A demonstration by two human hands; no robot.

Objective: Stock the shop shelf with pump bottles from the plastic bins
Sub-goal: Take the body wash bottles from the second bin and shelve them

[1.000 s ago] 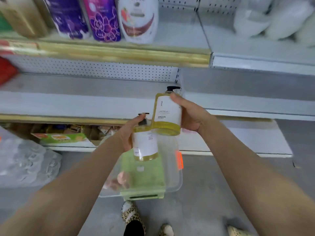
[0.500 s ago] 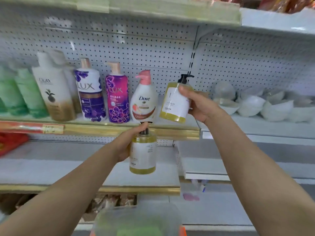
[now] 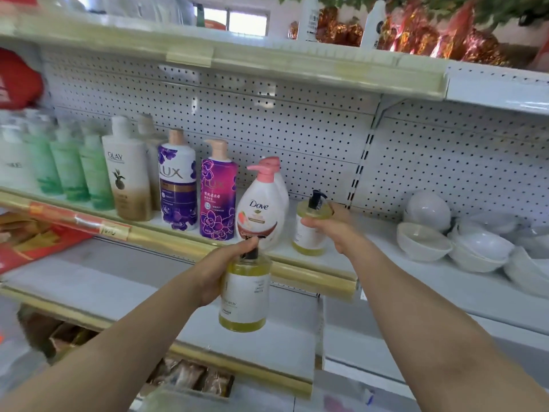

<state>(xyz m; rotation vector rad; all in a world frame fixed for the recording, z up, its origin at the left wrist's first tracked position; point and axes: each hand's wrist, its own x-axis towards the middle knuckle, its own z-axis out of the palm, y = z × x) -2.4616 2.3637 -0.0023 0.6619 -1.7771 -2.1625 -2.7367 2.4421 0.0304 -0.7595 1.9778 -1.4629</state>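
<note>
Two yellow pump bottles with white labels and black pumps are in my hands. My right hand point(image 3: 335, 231) grips one bottle point(image 3: 310, 224) that stands on the middle shelf point(image 3: 326, 260), just right of the Dove bottle point(image 3: 261, 212). My left hand point(image 3: 225, 269) holds the other yellow bottle point(image 3: 246, 292) by its neck and side, in the air in front of the shelf edge, below the Dove bottle. The rim of a clear plastic bin point(image 3: 178, 396) shows at the bottom edge, mostly out of frame.
To the left along the shelf stand two Lux bottles point(image 3: 178, 185), an Olay bottle point(image 3: 127, 179) and several green bottles point(image 3: 68, 171). White bowls point(image 3: 445, 233) are stacked on the right section. A lower shelf point(image 3: 118, 286) runs beneath, with boxed goods point(image 3: 193, 379) under it.
The view has tilted up from the bin to the shelf. My right hand carried its bottle forward and down onto the shelf beside the Dove bottle. My left hand still holds its bottle lower.
</note>
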